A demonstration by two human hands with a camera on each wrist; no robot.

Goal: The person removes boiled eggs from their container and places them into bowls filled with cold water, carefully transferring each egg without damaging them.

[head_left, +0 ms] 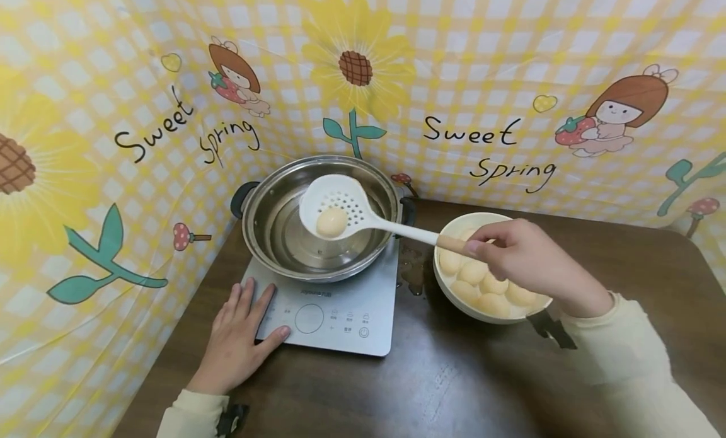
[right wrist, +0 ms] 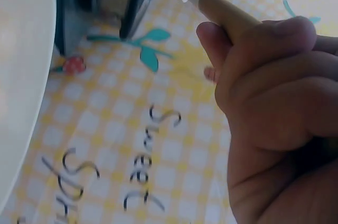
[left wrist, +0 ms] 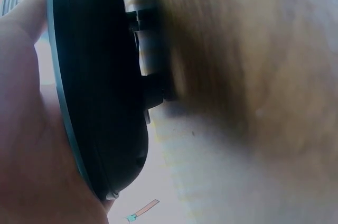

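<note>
My right hand (head_left: pixel 524 255) grips the wooden handle of a white slotted spoon (head_left: pixel 363 211). One pale egg (head_left: pixel 331 222) lies in the spoon's bowl, which is held over a steel pot (head_left: pixel 272 249) with clear liquid at its bottom. In the right wrist view, curled fingers (right wrist: pixel 285 76) wrap the tan handle. Below the right hand stands a white bowl (head_left: pixel 482 312) with several pale eggs (head_left: pixel 493 304). My left hand (head_left: pixel 241 337) rests with spread fingers on the left front edge of a white induction cooker (head_left: pixel 363 328), whose dark side (left wrist: pixel 100 86) fills the left wrist view.
The pot sits on the cooker, its black handles (head_left: pixel 244 198) sticking out at both sides. Water spots (head_left: pixel 413 277) lie on the dark wooden table (head_left: pixel 454 375) between cooker and bowl. A yellow checked cloth (head_left: pixel 465 60) hangs behind and to the left.
</note>
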